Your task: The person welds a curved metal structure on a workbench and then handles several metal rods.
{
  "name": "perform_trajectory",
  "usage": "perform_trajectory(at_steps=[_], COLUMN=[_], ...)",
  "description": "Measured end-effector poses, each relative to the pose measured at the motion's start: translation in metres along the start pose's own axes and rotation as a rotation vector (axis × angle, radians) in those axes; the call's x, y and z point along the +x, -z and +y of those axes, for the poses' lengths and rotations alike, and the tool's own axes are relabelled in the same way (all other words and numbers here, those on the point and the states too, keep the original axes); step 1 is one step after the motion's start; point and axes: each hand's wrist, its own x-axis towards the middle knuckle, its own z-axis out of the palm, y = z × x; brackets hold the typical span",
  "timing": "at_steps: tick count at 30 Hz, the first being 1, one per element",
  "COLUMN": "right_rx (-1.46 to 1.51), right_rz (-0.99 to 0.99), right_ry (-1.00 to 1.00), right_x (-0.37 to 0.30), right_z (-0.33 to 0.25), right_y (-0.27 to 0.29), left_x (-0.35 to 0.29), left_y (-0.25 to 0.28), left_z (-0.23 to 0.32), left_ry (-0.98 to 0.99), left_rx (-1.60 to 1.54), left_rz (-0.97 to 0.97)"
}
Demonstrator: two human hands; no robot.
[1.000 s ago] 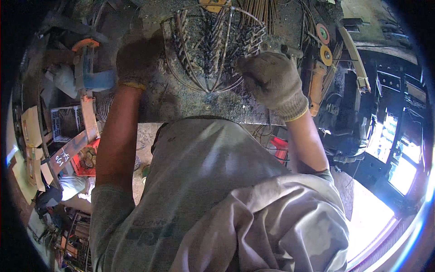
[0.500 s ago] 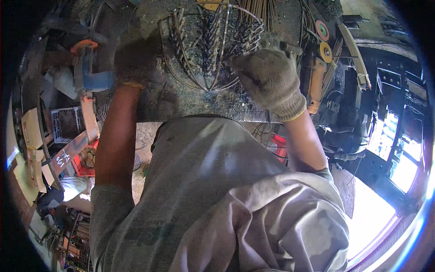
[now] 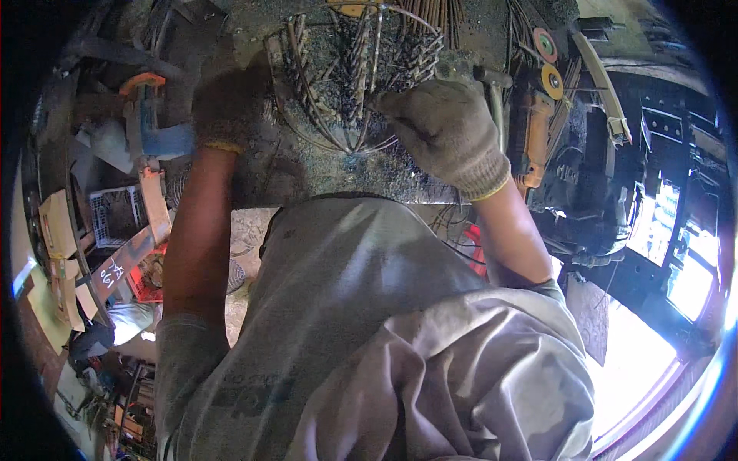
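Observation:
On the dark workbench (image 3: 361, 173) lies a metal frame (image 3: 329, 140) of thin bent rods, pointed toward me, with rows of twisted metal pieces (image 3: 359, 71) inside it. My right hand (image 3: 446, 131), in a pale knitted glove, is at the frame's right side. Its fingers are curled closed, and whatever they may hold is hidden. My left hand (image 3: 229, 107), in a darkened glove, is beside the frame's left edge. Deep shadow hides its fingers, so their grip does not show.
Right of my right hand lie a hammer (image 3: 493, 76) and an orange angle grinder (image 3: 538, 127) with a yellow disc. Thin rods (image 3: 437, 15) are bundled at the far edge. At the left are a blue-and-orange tool (image 3: 157, 140) and a plastic crate (image 3: 115, 215).
My right hand has shifted slightly left and away from me along the frame. The frame has moved a little left in the picture. My left hand stays beside it.

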Motion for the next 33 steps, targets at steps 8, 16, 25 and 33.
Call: perform_trajectory(at_steps=[8,16,25,33], right_rx=[0.0,0.22,0.181,0.145], right_rz=[0.049,0.089,0.047,0.118], right_ry=[-0.037,-0.216,-0.253,-0.304], right_x=[-0.008,-0.025,-0.019,-0.025], right_z=[0.01,-0.012,-0.021,-0.016], right_y=[0.004,-0.007,-0.018,-0.023], left_x=[0.004,-0.001,0.001,0.003], left_y=[0.029,-0.003,0.013,0.014], left_z=[0.009,-0.004,0.006,0.003], left_ry=[0.0,-0.128,0.09,0.013], left_rx=[0.006,0.091,-0.189,-0.078], left_rz=[-0.263,0.004,0.032,-0.271])
